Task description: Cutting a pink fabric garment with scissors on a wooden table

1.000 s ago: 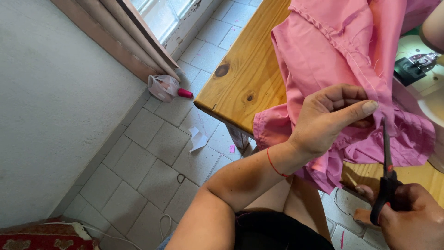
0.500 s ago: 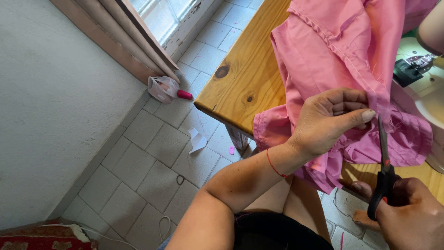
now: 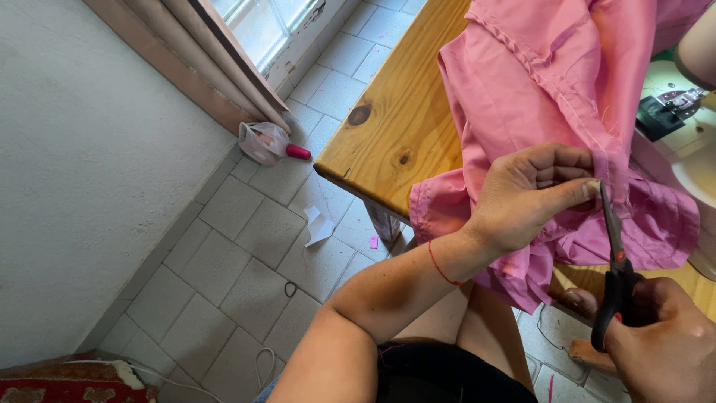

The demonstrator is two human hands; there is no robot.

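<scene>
Pinching the seam of the soft, limp pink fabric [image 3: 537, 89] draped over the surface [image 3: 395, 127], my left hand [image 3: 533, 194] keeps it taut while my right hand [image 3: 664, 336], closed on the scissors [image 3: 615, 269], snips alongside.

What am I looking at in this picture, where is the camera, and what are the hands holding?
There is no machine: a person works with bare hands, and the one camera sits on their head, looking down. The left hand pinches a fold of pink cloth that lies heaped on a wooden table and hangs over its edge. The right hand grips black scissors, their blades pointing up at the seam beside the left fingertips. At the right edge part of a sewing machine shows. On the tiled floor lie a small plastic bag under the window and a paper scrap.
</scene>
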